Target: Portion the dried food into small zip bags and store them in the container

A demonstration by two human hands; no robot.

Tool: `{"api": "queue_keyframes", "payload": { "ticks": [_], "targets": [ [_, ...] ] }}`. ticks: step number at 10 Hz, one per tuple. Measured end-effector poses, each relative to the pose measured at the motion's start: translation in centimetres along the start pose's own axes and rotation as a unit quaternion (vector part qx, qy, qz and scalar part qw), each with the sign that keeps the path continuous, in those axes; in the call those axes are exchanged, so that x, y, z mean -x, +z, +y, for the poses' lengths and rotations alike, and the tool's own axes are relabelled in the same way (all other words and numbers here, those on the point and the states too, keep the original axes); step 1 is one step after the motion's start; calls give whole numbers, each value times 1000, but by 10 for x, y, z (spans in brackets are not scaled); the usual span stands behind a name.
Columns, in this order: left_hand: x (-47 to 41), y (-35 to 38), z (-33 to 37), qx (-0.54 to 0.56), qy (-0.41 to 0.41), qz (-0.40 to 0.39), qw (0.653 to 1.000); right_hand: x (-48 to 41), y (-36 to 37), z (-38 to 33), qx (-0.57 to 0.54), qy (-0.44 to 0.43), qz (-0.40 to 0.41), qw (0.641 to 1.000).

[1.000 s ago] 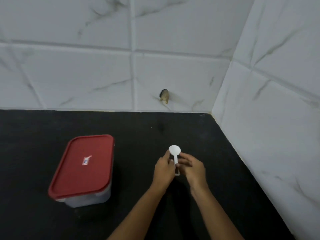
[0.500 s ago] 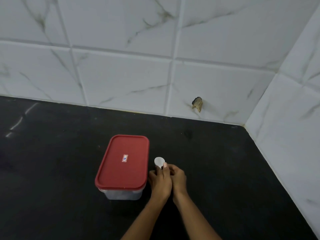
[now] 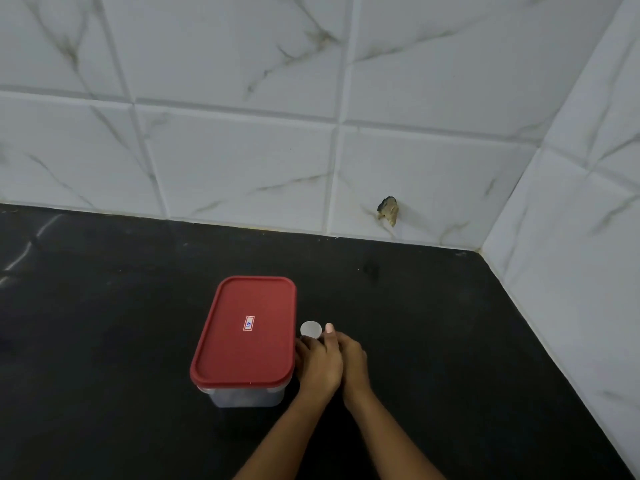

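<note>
The table [image 3: 104, 341] is a flat slab of matt black stone with a few pale streaks at its far left edge. It runs back to a wall of large white tiles [image 3: 242, 168], glossy, veined in grey-brown like marble and set with wide grout lines.

Left of centre on the table stands the container [image 3: 242, 398], a rectangular box with rounded corners and cloudy, see-through plastic walls. I cannot make out what is inside. Its red lid [image 3: 235, 355] is smooth plastic with a raised rim, and it sits closed on the box. A small white sticker [image 3: 249, 323] with a red border lies near the middle of the lid.

Just beside the container's right edge is my left hand [image 3: 320, 365], back up, fingers curled around the handle of a white spoon [image 3: 311, 329]. One fingertip sticks up next to the bowl with the nail showing. Only the round bowl of the spoon shows above my knuckles, dull and pale. The handle is hidden.

My right hand [image 3: 353, 358] is pressed against the left, fingers curled inward. I cannot tell whether they reach the handle.

Further right, low on the back wall, there is a rough chipped hole [image 3: 388, 211], dark at the top and sandy below. A second wall of tiles [image 3: 571, 254] meets the back wall in a corner and closes off the table on the right.
</note>
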State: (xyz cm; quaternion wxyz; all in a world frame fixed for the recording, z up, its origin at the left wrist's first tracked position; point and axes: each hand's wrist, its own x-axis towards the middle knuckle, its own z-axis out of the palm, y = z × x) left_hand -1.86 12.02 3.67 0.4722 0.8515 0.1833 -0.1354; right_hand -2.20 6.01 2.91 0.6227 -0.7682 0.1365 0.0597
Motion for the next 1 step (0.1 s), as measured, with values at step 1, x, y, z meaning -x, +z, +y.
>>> {"api": "queue_keyframes", "payload": {
  "ticks": [1],
  "targets": [
    [7,-3,10,-2,-1,-17,1000,1,-5,-4,-11,4,18,1000]
  ]
}}
